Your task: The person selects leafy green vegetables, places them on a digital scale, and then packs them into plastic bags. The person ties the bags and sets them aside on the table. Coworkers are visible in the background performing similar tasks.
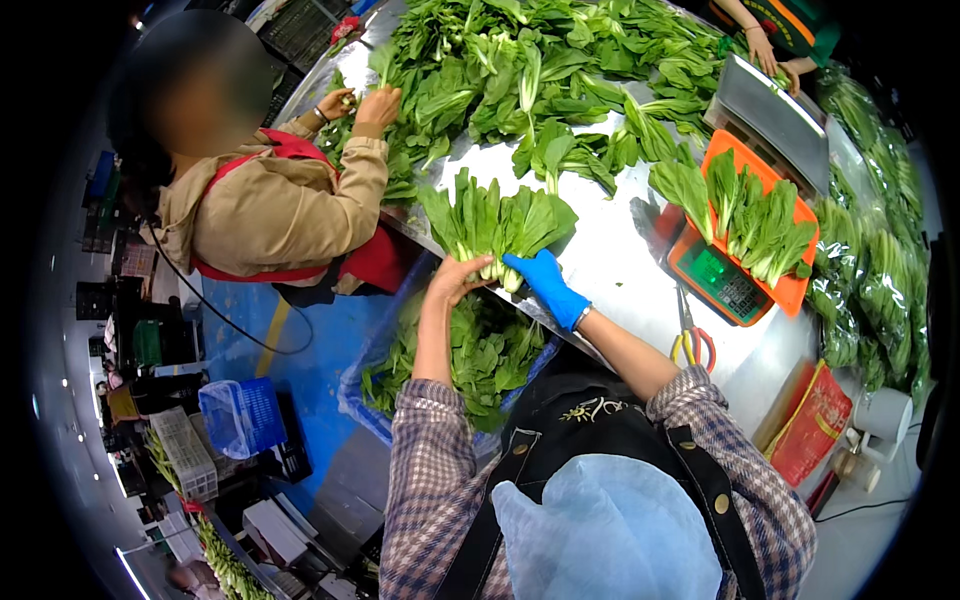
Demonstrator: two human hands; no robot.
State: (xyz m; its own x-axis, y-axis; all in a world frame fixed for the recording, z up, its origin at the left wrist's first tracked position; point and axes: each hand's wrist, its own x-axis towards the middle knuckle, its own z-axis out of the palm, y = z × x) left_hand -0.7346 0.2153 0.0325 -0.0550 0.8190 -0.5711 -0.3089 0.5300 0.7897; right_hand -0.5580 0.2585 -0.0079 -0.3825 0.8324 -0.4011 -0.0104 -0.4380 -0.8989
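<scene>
A bunch of leafy green vegetables (495, 217) lies at the near edge of the metal table (600, 255), leaves pointing away from me. My bare left hand (456, 279) grips the pale stem ends from the left. On the right side of the same stems, my right hand (551, 286) in a blue glove closes around them. Below my hands, a blue crate (382, 337) lined with plastic holds loose leaves (487, 345). To the right, a digital scale (720, 277) carries an orange tray (799, 289) with several greens (765, 217) on it.
A large heap of greens (480, 67) covers the table's far side. Scissors (691, 337) with red and yellow handles lie right of my glove. Bagged greens (870, 277) line the right edge, near a red packet (814, 420). A co-worker (277, 202) handles greens at left; another's hands (772, 60) are at upper right.
</scene>
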